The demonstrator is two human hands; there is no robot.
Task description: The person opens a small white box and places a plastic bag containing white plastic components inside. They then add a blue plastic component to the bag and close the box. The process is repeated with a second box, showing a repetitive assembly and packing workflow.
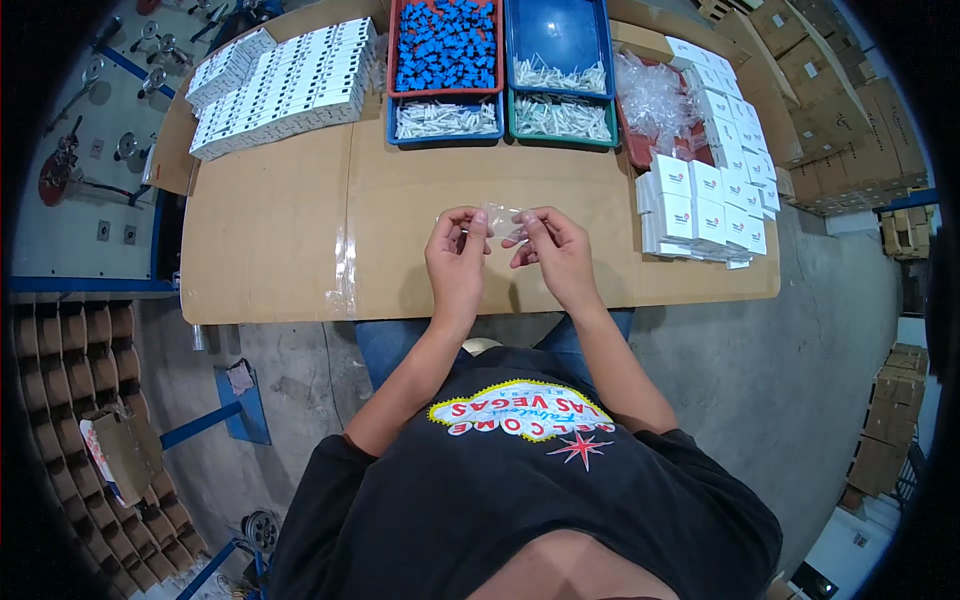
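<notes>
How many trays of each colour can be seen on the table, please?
Red: 2, the upper-left red tray and the far-right red tray
Blue: 2, the upper-right blue tray and the lower-left blue tray
Green: 1, the lower-right green tray
Total: 5 visible trays

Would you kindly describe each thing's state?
Clear plastic piece: held at both ends.
Left hand: pinching the piece.
Right hand: pinching the piece.
Left red tray of blue parts: well filled.
Upper blue tray of slender white pieces: partly filled.
Lower blue tray of white pieces: well filled.
Green tray of white pieces: well filled.
Right red tray of clear plastic: heaped.
White rectangular boxes: stacked.
</notes>
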